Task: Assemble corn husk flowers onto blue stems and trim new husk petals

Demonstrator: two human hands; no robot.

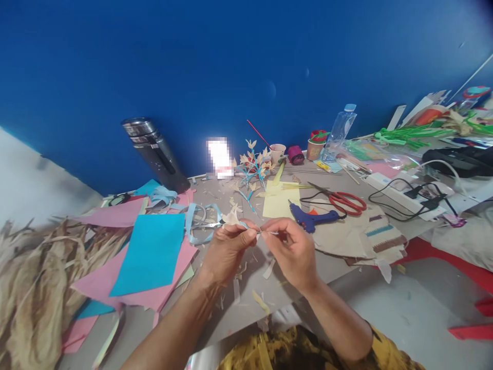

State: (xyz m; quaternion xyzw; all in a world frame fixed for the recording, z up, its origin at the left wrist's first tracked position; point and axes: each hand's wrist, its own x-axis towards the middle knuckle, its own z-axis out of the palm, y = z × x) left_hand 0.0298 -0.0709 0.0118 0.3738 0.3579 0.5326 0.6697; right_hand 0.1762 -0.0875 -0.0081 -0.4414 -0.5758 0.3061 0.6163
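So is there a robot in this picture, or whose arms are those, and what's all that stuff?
No robot here! One person works with two bare hands, and a camera worn on that person's head looks forward and down, so you see what they see. The left hand and right hand meet, pinching a thin piece; it's too small to tell exactly what. A pale leaf shape sticks up by the left hand. The table is messy with scraps. On the left lies blue paper; on the right, a glue gun and red-handled scissors. Behind stand a dark flask and a plastic bottle.
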